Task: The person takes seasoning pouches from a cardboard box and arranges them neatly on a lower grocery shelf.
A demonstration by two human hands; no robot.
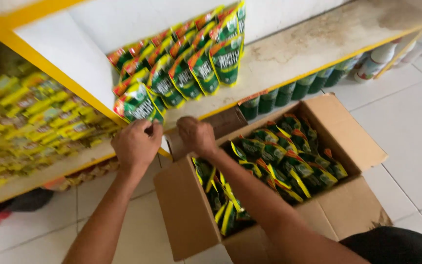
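Two hands, one head view. Landmark: the cardboard box [328, 205] on the tiled floor [406, 127], flaps open.

Item, left hand [137, 144]: above and left of the box, at the shelf edge, fingers curled closed round the bottom of a green pouch [139, 106]. I hold it low so it stands upright on its base at the near end of the row.

Item, right hand [196, 135]: just above the box's far left corner, beside my left hand, fingers bent down. Whether it grips anything I cannot tell; it sits close, as if steadying that same pouch.

Item, standing pouches [191, 63]: green with red-orange tops, in overlapping rows on the white shelf [308, 44] behind the box, faces outward so they read from the front.

Item, packed pouches [284, 156]: many, same kind, lying on edge inside the box, tight against each other, within easy reach of the shelf.

Item, dark green bottles [289, 93]: lined up under the shelf, beyond the box's far flap.

Item, white bottles [382, 58]: further right along that lower level.

Item, yellow packets [35, 112]: blurred, filling the compartment well left of the box, past a yellow upright [50, 68].
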